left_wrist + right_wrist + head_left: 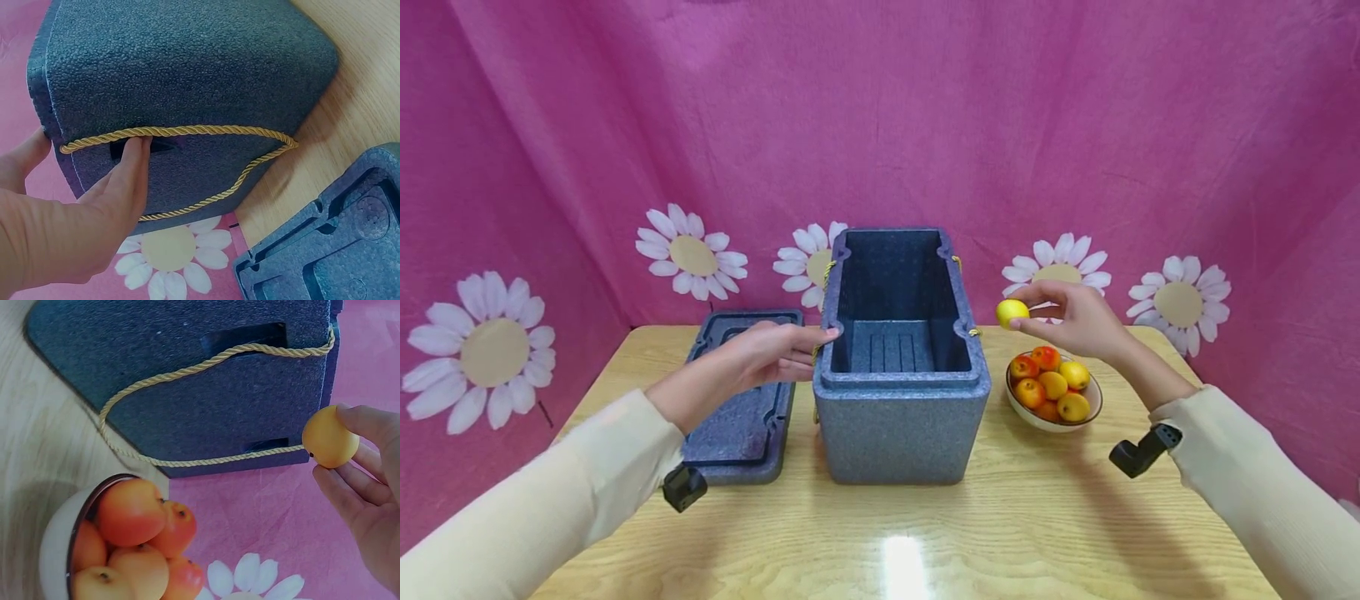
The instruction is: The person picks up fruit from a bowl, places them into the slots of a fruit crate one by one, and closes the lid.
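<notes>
Pink cloth [895, 125] backs the box [898, 437] I see mid-frame, left hand [772, 350] straight-fingered against it; at right, above a bowl [1037, 420], right hand [1075, 321] fingertips pinch a yellow fruit [1010, 312].

Even, bright light fills the head view, with white glare on the worktop [1037, 533] at six o'clock, a soft shadow between four and five, and a darker box [901, 433] interior. Wide-angle stretch enlarges the sleeves [527, 508] toward eight and four o'clock. Both wrist views look dimmer, cooler and softer.
</notes>
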The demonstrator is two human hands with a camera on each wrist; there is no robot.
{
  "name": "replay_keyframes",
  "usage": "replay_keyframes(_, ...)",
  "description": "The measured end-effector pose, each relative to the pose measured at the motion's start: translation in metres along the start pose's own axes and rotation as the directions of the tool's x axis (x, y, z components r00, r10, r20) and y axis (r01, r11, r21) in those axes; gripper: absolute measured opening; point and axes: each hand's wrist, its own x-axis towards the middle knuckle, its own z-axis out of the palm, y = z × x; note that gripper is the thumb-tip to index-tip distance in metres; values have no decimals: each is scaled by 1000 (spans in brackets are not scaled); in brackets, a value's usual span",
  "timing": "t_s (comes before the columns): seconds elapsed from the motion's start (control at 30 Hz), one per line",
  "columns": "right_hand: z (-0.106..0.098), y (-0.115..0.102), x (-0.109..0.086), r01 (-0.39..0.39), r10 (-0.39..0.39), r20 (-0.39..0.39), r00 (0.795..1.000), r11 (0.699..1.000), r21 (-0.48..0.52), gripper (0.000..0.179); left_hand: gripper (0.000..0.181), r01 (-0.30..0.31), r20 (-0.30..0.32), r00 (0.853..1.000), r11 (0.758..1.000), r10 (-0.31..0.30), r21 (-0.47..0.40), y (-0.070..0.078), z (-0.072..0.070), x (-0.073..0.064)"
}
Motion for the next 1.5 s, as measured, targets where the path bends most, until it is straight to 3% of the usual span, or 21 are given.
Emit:
replay_keyframes(0.27, 0, -7, 14, 95, -95, -12, 995, 995, 34, 31, 74, -9, -21, 1000, 1000, 8, -21, -4, 0, 1)
replay_keyframes(0.63, -5, -28, 25, 35, -35, -5, 999, 999, 6, 30, 89, 3, -63, 998, 1000, -4, -7, -5, 1, 1)
replay_keyframes(0.97, -6, -46, 36, 20, -20, -20, 1000, 1000, -9, 30, 88, 20, -161, 987, 1000, -22, -16, -7, 7, 3)
replay_keyframes(1.5, -4, -79, 69, 81, -79, 33, 996, 994, -78, 28, 88, 13, -113, 993, 998, -20, -63, -10, 3, 5)
